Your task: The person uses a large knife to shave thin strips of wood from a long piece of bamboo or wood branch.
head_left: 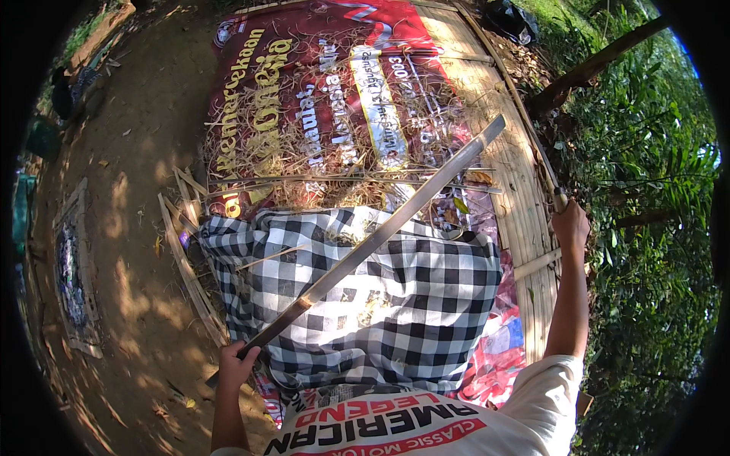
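My left hand (234, 365) is closed round the lower end of a long split bamboo slat (372, 242). The slat slants up to the right, across my lap and over the shavings. Off to the right, my right hand (572, 228) is wrapped round the handle of a knife (560, 201). Its narrow blade points away from me beside the bamboo edge and stands apart from the slat. A black-and-white checked cloth (426, 304) covers my lap, with a few shavings on it.
Beyond the cloth, a red printed banner (327, 99) carries many curly bamboo shavings (266, 140). Bamboo platform slats (525, 228) run along the right. Cut strips (190, 266) lie at the left, near a framed panel (74, 266) on bare soil. Green plants (646, 251) crowd the right side.
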A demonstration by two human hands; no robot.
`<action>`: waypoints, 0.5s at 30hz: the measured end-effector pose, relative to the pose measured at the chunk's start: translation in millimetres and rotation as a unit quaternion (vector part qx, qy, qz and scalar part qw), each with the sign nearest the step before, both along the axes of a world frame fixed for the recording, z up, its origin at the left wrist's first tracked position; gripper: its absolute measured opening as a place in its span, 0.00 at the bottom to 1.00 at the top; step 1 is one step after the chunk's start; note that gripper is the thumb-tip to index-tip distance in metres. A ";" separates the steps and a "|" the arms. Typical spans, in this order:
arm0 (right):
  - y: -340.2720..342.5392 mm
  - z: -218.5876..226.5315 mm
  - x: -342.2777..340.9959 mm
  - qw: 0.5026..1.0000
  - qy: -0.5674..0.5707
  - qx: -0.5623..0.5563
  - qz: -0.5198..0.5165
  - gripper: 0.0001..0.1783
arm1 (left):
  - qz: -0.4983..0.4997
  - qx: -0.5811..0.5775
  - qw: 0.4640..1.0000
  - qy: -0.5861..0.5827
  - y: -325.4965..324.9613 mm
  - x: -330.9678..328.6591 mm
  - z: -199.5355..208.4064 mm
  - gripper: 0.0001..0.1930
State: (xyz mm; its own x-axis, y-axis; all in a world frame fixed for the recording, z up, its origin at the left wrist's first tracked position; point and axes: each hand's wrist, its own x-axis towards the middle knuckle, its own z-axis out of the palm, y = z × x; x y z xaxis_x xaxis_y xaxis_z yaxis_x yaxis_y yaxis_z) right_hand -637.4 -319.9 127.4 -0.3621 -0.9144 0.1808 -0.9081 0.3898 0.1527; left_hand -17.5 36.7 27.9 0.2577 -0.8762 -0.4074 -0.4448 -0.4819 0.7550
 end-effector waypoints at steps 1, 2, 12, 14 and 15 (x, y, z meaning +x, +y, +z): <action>7.3 -1.1 -6.0 1.000 -0.020 -0.005 -0.018 0.14 | 0.009 0.012 1.000 0.004 3.1 0.0 0.1 0.12; 14.6 -2.2 -9.4 0.998 -0.041 -0.009 -0.036 0.14 | 0.006 0.014 1.000 0.005 3.3 1.7 -0.8 0.12; 75.4 -34.5 26.2 0.863 -0.490 -0.115 0.028 0.07 | -0.034 0.061 0.998 -0.003 -33.6 -5.7 12.7 0.14; 82.4 -34.6 39.3 0.820 -0.561 -0.103 0.037 0.08 | -0.028 0.078 0.997 -0.007 -42.7 -13.2 19.2 0.14; 85.0 -33.5 46.7 0.784 -0.608 -0.119 0.045 0.08 | -0.028 0.077 0.997 -0.010 -42.7 -13.4 17.9 0.15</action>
